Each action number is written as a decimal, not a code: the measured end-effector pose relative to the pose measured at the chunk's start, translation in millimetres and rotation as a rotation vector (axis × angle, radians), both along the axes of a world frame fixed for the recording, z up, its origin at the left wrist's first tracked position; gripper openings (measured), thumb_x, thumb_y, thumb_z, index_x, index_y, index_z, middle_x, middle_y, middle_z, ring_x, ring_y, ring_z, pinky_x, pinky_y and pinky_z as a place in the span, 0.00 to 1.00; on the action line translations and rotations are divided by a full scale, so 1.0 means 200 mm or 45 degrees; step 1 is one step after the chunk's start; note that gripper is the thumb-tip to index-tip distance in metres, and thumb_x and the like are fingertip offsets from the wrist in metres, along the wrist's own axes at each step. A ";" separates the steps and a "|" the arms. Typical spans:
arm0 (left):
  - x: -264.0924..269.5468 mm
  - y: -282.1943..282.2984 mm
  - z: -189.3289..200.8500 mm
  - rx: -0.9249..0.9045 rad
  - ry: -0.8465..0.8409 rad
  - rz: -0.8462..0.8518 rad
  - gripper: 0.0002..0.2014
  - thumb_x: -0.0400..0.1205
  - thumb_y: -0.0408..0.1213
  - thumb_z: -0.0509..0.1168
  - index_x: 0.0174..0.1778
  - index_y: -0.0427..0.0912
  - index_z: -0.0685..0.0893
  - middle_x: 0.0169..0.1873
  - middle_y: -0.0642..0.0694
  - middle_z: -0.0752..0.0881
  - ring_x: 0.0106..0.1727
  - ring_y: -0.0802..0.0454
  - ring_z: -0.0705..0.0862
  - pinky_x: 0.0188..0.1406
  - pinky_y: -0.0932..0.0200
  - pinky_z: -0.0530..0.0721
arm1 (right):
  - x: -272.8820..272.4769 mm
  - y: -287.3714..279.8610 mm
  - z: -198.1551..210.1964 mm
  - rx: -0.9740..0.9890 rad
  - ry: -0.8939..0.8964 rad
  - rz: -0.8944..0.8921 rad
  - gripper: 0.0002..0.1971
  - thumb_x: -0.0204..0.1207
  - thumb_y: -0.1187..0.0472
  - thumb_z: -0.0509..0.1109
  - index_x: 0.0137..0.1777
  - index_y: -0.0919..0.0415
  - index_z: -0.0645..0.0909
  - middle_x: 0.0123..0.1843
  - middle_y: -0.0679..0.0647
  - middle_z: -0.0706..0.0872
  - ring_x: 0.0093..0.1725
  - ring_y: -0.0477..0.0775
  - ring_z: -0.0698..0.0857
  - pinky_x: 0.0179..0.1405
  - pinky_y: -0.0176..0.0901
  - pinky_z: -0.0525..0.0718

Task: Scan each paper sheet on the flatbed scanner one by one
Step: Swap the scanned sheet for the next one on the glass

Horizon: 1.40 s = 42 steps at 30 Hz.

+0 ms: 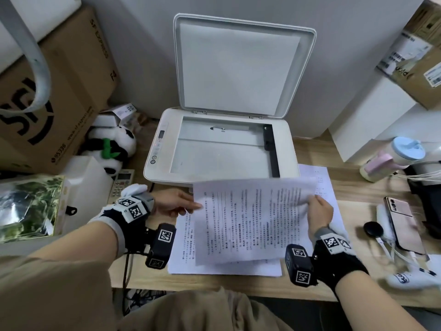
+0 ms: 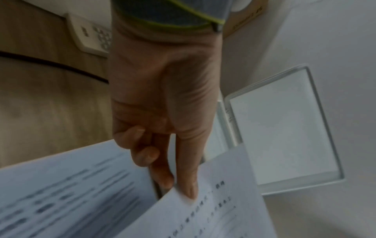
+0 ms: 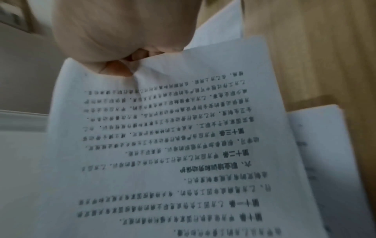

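A printed paper sheet hangs in the air just in front of the white flatbed scanner. The scanner's lid stands open and its glass is bare. My left hand pinches the sheet's left edge between thumb and fingers. My right hand pinches its right edge, creasing the sheet there. More printed sheets lie on the wooden desk below, partly hidden by the held one.
Cardboard boxes and a panda toy stand left of the scanner, with a remote control and a white container. A phone, cables and a bottle lie at the right. A wall rises behind the scanner.
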<state>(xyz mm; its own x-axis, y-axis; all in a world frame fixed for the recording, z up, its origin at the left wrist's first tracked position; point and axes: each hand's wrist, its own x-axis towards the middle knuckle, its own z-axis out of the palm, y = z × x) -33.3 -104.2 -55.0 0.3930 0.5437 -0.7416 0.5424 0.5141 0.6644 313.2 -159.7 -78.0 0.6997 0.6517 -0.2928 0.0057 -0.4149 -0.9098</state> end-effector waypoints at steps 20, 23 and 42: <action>-0.05 0.46 0.46 0.577 -0.353 0.917 0.11 0.82 0.40 0.63 0.43 0.41 0.90 0.37 0.48 0.88 0.33 0.57 0.81 0.26 0.70 0.78 | -0.06 0.47 0.51 0.370 0.166 0.446 0.13 0.81 0.62 0.61 0.47 0.63 0.87 0.43 0.47 0.87 0.44 0.46 0.80 0.36 0.32 0.79; -0.05 0.44 0.32 0.588 -0.131 0.809 0.11 0.81 0.29 0.65 0.59 0.37 0.85 0.52 0.41 0.86 0.38 0.56 0.82 0.28 0.74 0.83 | -0.07 0.50 0.36 0.202 -0.033 0.580 0.11 0.78 0.71 0.66 0.58 0.69 0.85 0.42 0.46 0.85 0.40 0.42 0.79 0.39 0.24 0.76; 0.00 0.52 0.02 0.871 0.629 0.499 0.17 0.77 0.32 0.70 0.63 0.37 0.80 0.59 0.38 0.84 0.59 0.40 0.83 0.55 0.58 0.77 | -0.13 0.54 0.11 -0.274 -0.611 0.760 0.14 0.73 0.61 0.72 0.58 0.56 0.84 0.40 0.50 0.78 0.42 0.51 0.77 0.36 0.37 0.71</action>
<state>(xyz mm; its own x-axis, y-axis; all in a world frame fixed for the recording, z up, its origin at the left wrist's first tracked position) -33.5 0.1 -51.6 -0.1860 0.9515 -0.2451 0.7148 0.3022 0.6307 286.9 -51.1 -56.9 0.3320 0.9196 -0.2099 0.6536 -0.3847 -0.6518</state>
